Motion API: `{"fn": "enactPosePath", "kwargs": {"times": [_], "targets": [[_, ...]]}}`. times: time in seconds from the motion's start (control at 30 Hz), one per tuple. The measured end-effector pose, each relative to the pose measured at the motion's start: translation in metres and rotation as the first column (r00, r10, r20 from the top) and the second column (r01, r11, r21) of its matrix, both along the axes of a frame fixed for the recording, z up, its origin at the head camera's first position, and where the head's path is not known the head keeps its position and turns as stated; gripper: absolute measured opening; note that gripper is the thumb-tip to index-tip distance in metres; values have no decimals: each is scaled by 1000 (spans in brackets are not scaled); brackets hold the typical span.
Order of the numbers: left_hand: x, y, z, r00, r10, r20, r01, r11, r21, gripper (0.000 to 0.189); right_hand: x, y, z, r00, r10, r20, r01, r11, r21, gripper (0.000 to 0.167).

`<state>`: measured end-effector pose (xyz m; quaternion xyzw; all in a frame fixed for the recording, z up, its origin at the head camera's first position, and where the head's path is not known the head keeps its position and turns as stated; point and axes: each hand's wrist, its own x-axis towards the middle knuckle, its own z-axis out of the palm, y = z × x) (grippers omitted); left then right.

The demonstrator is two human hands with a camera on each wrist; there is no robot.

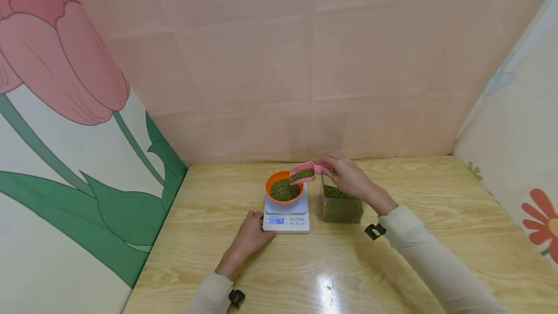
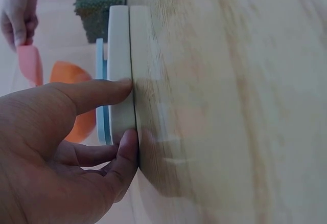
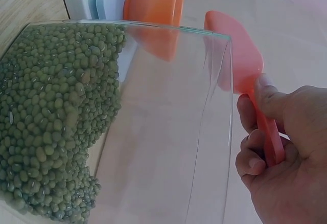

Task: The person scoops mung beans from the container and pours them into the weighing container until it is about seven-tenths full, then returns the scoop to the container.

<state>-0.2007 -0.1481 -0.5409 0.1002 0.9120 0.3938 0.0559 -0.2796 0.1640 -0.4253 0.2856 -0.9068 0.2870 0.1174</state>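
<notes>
My right hand (image 1: 348,177) grips a pink scoop (image 3: 235,50) by its handle. Green mung beans (image 1: 302,174) lie in the scoop, which tilts over the right rim of an orange bowl (image 1: 271,181). More mung beans cover the bottom of the bowl. It stands on a white kitchen scale (image 1: 285,229) with a lit display that appears to read 468. My left hand (image 2: 61,147) holds the scale's front left corner, thumb along the front edge and fingers bent at the side. Right of the scale is a clear container (image 1: 342,212) of mung beans.
The wooden table (image 1: 209,217) runs back to a wall covered in pinkish sheet (image 1: 244,62). On the left stands a panel with a painted tulip (image 1: 56,57), on the right one with a red flower (image 1: 540,222). The container's clear wall (image 3: 163,132) rises beside my right hand.
</notes>
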Motion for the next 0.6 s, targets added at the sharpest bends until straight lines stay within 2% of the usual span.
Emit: {"fn": "enactPosePath", "kwargs": {"times": [0.23, 0.6], "targets": [[0, 0, 0, 1000, 10, 14, -10, 1000, 6, 48, 1, -1, 1, 1000, 5, -14, -5, 1000, 11, 24], [0, 0, 0, 1000, -1, -5, 1, 1000, 3, 48, 1, -3, 3, 999, 8, -31, -7, 999, 35, 23]]}}
